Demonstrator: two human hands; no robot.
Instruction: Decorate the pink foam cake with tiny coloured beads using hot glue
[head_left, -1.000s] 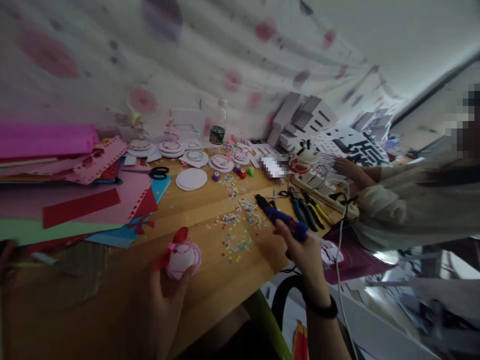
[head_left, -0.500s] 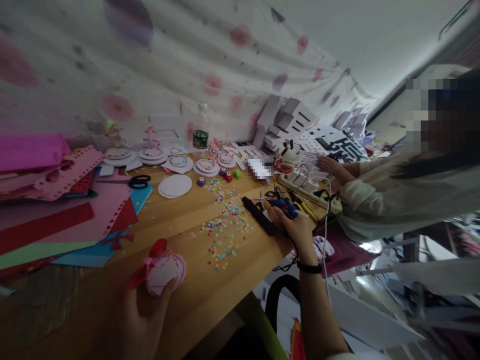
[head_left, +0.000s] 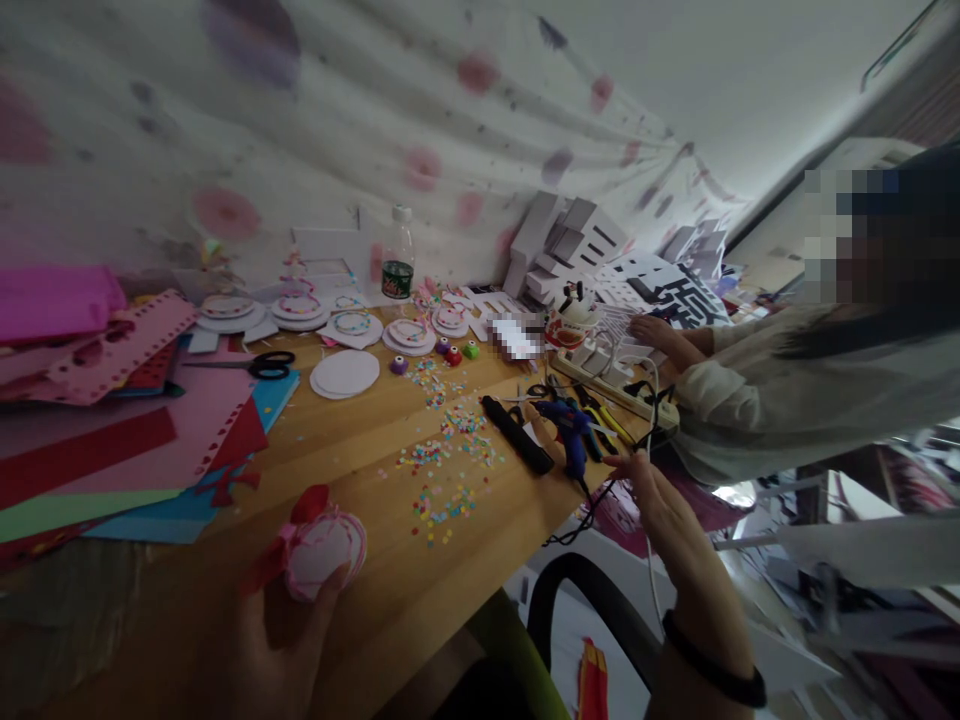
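My left hand (head_left: 289, 640) is closed around the edge of a small round paper craft (head_left: 322, 553), white in the middle with pink cord about its rim and a red piece on top. To the right, my right hand (head_left: 656, 500) hovers at the table's edge, fingers stretched out and holding nothing that I can see. Black and white cables run close by its fingertips. Left of that hand lies a blue glue gun (head_left: 571, 430) on the table. A black stick-like tool (head_left: 517, 434) rests beside it, and yellow-handled pliers (head_left: 598, 412) lie behind.
Colourful confetti (head_left: 450, 450) is scattered mid-table. Coloured paper sheets (head_left: 127, 450) and black scissors (head_left: 259, 365) lie left. White paper discs (head_left: 345, 373), a bottle (head_left: 397, 255) and beaded crafts stand behind. A power strip (head_left: 615, 390) lies near a co-worker (head_left: 795, 400) at right.
My right hand has let go of the glue gun, leaving it on the table, and moved right and toward me. My left hand still holds the round craft.
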